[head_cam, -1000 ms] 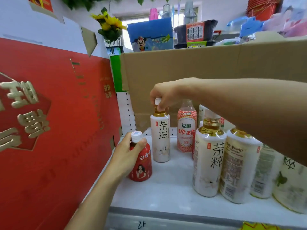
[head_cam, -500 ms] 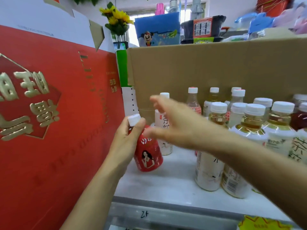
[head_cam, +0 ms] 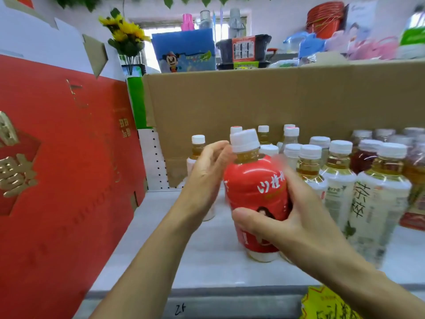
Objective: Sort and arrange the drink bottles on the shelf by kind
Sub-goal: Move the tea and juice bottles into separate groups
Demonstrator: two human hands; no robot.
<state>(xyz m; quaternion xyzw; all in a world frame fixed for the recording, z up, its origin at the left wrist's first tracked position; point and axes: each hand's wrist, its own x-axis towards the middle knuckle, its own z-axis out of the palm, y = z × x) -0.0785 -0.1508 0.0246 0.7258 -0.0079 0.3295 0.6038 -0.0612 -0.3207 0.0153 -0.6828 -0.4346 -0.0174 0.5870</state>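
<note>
Thumb and curled fingers of the right hand (head_cam: 287, 224) grip the red bottle (head_cam: 253, 180) in the middle of the view, at the near side of the white shelf (head_cam: 161, 249). The thumb lies across the near face of the red label, low down, and the fingers wrap round its right and far side. The red bottle has a white cap and leans a little, cap to the left and base to the right. Amber liquid shows at its neck. Whether its base touches the shelf cannot be told.

The left hand (head_cam: 204, 178) is just left of the red bottle, palm turned toward it, fingers straight and loosely together, holding nothing. Its fingertips reach up beside the bottle's neck, and blur hides whether they touch it.

Beyond the left hand, farther back on the shelf, a single tea bottle (head_cam: 197, 146) with a white cap stands upright, partly hidden by the hand. To the right, a tight cluster of tea bottles (head_cam: 338, 180) with white caps and white labels stands upright, several rows deep. A dark drink bottle (head_cam: 365, 157) stands among them toward the far right.

A brown cardboard panel (head_cam: 253, 100) closes the far side of the shelf. A red carton (head_cam: 57, 169) with gold characters fills the left. A yellow price tag (head_cam: 326, 305) sits at the shelf's near edge on the right. Beyond the cardboard are sunflowers (head_cam: 124, 31) and a blue box (head_cam: 184, 51).
</note>
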